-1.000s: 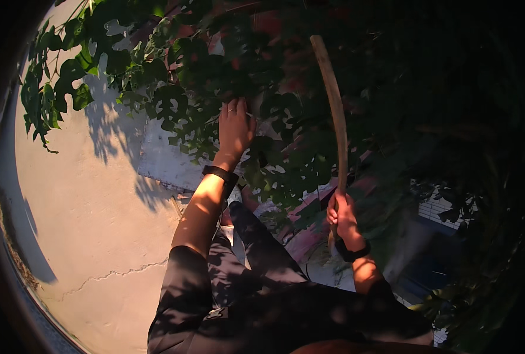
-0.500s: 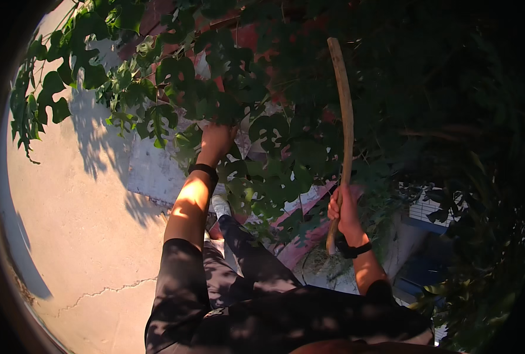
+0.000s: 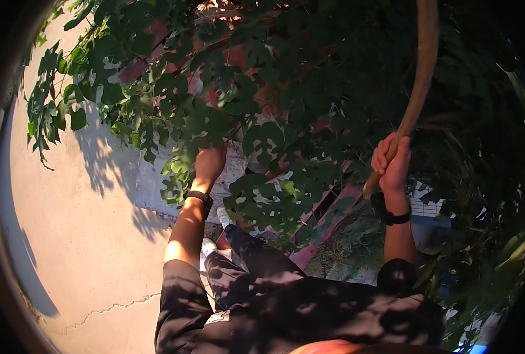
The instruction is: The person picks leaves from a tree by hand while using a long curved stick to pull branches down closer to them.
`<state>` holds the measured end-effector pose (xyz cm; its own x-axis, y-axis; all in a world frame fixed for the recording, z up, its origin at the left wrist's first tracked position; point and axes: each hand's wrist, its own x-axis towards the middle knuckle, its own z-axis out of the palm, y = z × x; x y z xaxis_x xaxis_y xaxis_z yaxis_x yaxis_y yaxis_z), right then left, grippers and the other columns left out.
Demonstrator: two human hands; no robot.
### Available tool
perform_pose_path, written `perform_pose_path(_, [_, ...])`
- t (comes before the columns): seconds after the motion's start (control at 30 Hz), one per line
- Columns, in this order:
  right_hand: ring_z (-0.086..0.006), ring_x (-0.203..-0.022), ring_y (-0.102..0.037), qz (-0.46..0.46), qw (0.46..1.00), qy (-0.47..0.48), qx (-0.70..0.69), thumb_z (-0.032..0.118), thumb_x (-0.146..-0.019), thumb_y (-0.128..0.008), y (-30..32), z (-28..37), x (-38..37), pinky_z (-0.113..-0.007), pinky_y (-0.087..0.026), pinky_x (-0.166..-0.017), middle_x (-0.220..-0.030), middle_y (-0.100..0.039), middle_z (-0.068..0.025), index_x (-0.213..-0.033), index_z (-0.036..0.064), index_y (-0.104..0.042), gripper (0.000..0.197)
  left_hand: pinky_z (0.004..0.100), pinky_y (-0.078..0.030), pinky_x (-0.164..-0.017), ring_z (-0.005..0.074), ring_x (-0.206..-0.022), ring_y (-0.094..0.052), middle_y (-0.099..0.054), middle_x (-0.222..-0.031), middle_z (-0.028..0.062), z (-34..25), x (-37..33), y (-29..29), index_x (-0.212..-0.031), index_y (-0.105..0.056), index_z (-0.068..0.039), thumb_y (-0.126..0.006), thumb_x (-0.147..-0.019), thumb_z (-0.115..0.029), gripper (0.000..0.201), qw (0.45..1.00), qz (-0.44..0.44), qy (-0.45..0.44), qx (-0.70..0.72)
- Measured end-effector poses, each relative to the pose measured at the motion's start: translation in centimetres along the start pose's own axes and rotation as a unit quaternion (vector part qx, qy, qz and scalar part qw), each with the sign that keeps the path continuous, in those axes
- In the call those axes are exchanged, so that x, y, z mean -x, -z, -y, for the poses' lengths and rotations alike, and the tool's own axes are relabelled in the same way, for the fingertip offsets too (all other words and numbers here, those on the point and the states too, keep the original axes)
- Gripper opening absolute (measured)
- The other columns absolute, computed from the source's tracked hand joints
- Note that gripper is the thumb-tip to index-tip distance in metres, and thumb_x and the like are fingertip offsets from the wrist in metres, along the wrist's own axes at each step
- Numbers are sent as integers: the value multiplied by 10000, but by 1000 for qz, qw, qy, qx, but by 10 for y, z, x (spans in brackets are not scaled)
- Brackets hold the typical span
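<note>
My right hand (image 3: 394, 165) is wrapped round the lower part of a long, slightly curved wooden stick (image 3: 423, 76). The stick rises upright, tilted a little to the right, and its top runs out of view. Its short lower end juts below my fingers. My left hand (image 3: 210, 164) is closed in the edge of a leafy plant with lobed green leaves (image 3: 206, 123). Leaves and shade hide its fingertips, so what it grips cannot be made out. Each wrist wears a black band.
Pale concrete ground (image 3: 103, 236) with a crack lies to the left. A light slab (image 3: 156, 183) and reddish boards (image 3: 333, 221) show beneath the foliage. Long leaves (image 3: 510, 259) hang at the right, with a white grid (image 3: 425, 203) behind. My shoes (image 3: 208, 246) stand below the plant.
My right hand has lifted the stick up and to the right, tilting its top rightward. My left hand has shifted slightly down and left, still at the foliage.
</note>
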<state>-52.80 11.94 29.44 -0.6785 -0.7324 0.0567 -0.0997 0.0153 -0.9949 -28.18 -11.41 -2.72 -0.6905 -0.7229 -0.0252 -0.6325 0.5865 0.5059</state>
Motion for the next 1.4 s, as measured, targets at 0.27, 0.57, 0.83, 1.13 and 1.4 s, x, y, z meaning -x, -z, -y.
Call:
perform_pose_path(0.27, [-99, -381, -317, -106, 923, -317, 191, 591, -975, -462, 81, -92, 11, -275, -274, -387, -508, -329, 30, -728, 131, -409, 526, 521, -533, -607, 422, -736, -665, -676, -816, 209, -39, -10, 12, -1025, -575, -56, -448, -1001, -295, 272, 995, -36, -88, 16])
perform_pose_path(0.57, [-99, -333, -262, -206, 911, -358, 16, 650, -950, -456, 100, -90, 111, -287, -219, -357, -464, -262, 43, -710, 177, -411, 532, 529, -534, -637, 421, -767, -660, -673, -863, 197, -39, 1, -68, -962, -604, -49, -489, -966, -229, 214, 979, -46, -172, 95])
perform_pose_path(0.83, [-101, -346, -232, -270, 883, -382, -45, 657, -957, -425, 67, -106, 205, -288, -226, -365, -466, -242, 38, -714, 148, -381, 566, 545, -518, -725, 443, -879, -638, -659, -991, 212, -65, 51, -9, -1101, -598, -129, -517, -939, -242, 214, 977, 143, -124, 98])
perform_pose_path(1.13, [-92, -337, -327, -136, 954, -226, 140, 551, -978, -492, 59, -49, 95, -264, -291, -348, -465, -336, 24, -703, 119, -427, 516, 536, -533, -681, 412, -834, -660, -657, -936, 231, -39, 93, -43, -1069, -613, -58, -453, -985, -284, 290, 957, 53, -218, -183])
perform_pose_path(1.4, [-63, -355, -293, 32, 989, 102, 98, 581, -993, -432, -20, 98, -18, -228, -268, -372, -497, -340, 37, -766, 106, -426, 526, 513, -529, -812, 442, -944, -640, -664, -1065, 235, -81, 95, 3, -1222, -562, -69, -365, -1024, -402, 434, 972, 221, 54, 52])
